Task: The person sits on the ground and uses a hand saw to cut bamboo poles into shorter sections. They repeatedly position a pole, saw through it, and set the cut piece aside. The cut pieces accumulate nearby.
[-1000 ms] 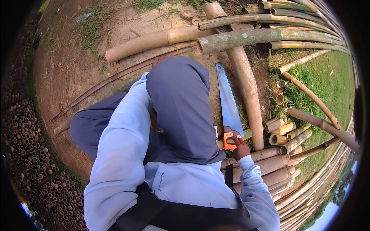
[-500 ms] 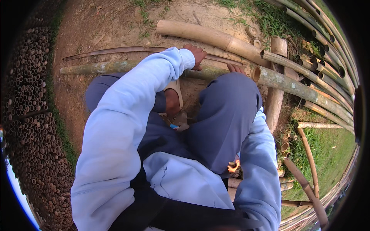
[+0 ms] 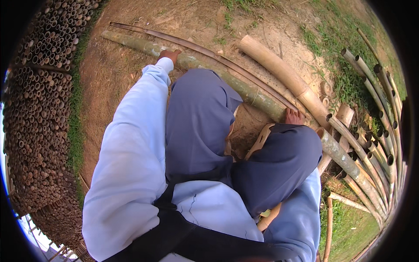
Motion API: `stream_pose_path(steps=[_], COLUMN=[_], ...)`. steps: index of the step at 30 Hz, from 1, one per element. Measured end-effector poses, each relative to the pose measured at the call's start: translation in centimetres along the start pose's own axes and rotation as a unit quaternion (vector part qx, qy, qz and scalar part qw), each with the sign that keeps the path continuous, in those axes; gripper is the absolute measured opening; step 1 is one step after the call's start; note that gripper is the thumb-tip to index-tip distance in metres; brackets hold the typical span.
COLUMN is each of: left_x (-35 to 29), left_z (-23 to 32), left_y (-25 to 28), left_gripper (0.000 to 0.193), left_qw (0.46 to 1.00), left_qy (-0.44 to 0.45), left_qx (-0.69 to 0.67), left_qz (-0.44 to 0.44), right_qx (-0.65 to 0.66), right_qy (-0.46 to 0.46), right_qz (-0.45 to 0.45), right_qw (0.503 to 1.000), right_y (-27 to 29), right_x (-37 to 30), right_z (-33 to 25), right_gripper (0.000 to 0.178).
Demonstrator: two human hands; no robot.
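A long green-grey bamboo pole (image 3: pixel 255 97) lies on the ground, slanting across in front of my knees. My left hand (image 3: pixel 170 55) is on its far-left part, fingers curled over the top. At the pole's right end my right hand (image 3: pixel 294 116) has its fingers bent over the end, and the thumb is hidden. Just beyond the pole runs a thin brown split bamboo strip (image 3: pixel 205 51), roughly parallel to it, its right tip close to my right hand.
A thick tan bamboo pole (image 3: pixel 283 72) lies beyond the strip. To the right, several cut poles fan out, one mottled pole (image 3: pixel 345 155) reaching toward my knee over a crosswise log (image 3: pixel 344 114). Stacked bamboo (image 3: pixel 41 109) fills the left side. Grass (image 3: pixel 318 48) grows at the upper right.
My left hand has slid leftward along the green pole, arm stretching out. My right hand remains by its right end. The view has turned, and my left knee has risen beside the pole.
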State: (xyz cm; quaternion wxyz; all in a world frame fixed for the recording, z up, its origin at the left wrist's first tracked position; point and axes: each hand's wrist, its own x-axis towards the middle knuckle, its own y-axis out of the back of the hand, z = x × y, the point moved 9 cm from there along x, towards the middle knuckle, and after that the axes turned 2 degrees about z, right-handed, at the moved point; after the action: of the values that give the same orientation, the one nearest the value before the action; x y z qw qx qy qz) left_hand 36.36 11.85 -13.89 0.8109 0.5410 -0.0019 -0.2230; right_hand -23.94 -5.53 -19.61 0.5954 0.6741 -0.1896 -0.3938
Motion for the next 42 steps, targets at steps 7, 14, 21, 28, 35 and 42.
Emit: stream_pose_path(steps=[7,14,21,28,35,42], left_x=[-5.2,-4.9,-3.7,-1.0,-1.2,-11.7], left_z=[-7.1,-1.5,3.9,17.8,22.9,18.4], left_y=[-9.6,-10.3,-7.1,-3.1,-6.4,-14.4], left_gripper=[0.087,0.052,0.063,0.092,0.095,0.063], left_qw=[0.841,0.790,0.814,0.748,0.969,0.838], left_qy=[0.266,0.222,0.192,0.100,-0.127,-0.462], left_qx=[-0.453,-0.556,-0.541,-0.635,-0.201,0.201], left_qz=[-0.127,-0.135,-0.091,-0.167,-0.063,-0.209], right_qx=[-0.030,-0.023,0.037,0.033,-0.045,-0.072], right_qy=[0.063,0.078,0.060,0.021,-0.036,-0.092], right_qz=[0.128,0.247,0.235,0.263,0.165,0.132], right_qw=[0.989,0.965,0.969,0.964,0.985,0.984], right_y=[6.9,13.2,18.7,24.0,24.0,22.1], right_x=[-3.3,-5.5,-5.1,0.8,12.1,15.2], right_z=[-1.6,-1.6,1.2,3.3,8.0,12.3], right_gripper=[0.029,0.027,0.046,0.062,0.068,0.089])
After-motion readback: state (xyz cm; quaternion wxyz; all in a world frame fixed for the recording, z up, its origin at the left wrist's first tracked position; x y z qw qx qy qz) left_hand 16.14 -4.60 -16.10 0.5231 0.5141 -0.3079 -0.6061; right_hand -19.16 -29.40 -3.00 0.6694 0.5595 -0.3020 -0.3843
